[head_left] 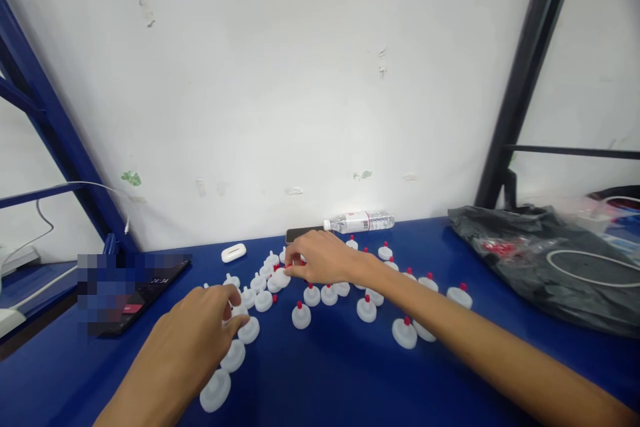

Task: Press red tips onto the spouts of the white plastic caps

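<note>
White plastic caps (round, narrow-spouted, many red-tipped) are spread across a blue table; one cap is pinched by the right hand; whether another is gripped by the curled left hand cannot be told.

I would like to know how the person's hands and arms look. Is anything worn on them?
The left hand and right hand are bare: no gloves, rings or watch show. The right forearm is slim; no sleeve or cable shows on either arm.
</note>
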{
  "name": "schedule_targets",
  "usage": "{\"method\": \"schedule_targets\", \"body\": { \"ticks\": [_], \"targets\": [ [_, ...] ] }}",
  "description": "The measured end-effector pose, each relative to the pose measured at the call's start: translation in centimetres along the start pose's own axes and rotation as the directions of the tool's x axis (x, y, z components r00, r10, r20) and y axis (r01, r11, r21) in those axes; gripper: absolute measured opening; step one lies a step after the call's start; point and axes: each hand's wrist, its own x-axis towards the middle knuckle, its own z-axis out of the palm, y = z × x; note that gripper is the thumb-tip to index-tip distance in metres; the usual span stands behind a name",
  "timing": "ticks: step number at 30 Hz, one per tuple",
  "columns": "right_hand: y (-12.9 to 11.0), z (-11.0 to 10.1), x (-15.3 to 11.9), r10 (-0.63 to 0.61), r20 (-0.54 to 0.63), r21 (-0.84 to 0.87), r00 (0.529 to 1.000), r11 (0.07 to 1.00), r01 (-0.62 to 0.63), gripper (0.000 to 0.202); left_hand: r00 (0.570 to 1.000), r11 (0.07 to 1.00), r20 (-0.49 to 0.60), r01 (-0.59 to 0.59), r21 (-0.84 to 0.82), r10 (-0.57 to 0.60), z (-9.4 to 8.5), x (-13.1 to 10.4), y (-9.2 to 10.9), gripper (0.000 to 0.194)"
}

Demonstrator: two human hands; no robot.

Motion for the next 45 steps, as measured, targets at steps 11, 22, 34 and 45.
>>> {"method": "schedule_targets", "body": {
  "ticks": [11,22,34,45],
  "targets": [
    [1.4,1.4,0.3,0.042,0.05,-0.16,0.998,0.987,-0.033,0.019,0.988,0.996,0.149,-0.06,0.06,0.05,0.5,0.0,1.7,0.019],
    [2.7,3.2,0.3,0.031,0.17,-0.209,0.985,0.978,0.005,0.011,0.969,0.987,0.188,-0.149,-0.061,0.158,2.3,-0.4,2.0,0.031],
    [1.3,1.6,0.6,-0.061,-0.121,0.043,0.991,0.997,0.067,0.019,0.976,0.988,0.154,-0.156,-0.003,0.155,1.8,-0.6,2.8,0.025],
    [-0.1,-0.1,0.2,-0.11,0.074,0.756,0.991,0.654,0.017,0.032,0.987,0.986,-0.005,-0.163,0.019,0.163,1.2,-0.3,2.7,0.034]
  ]
}}
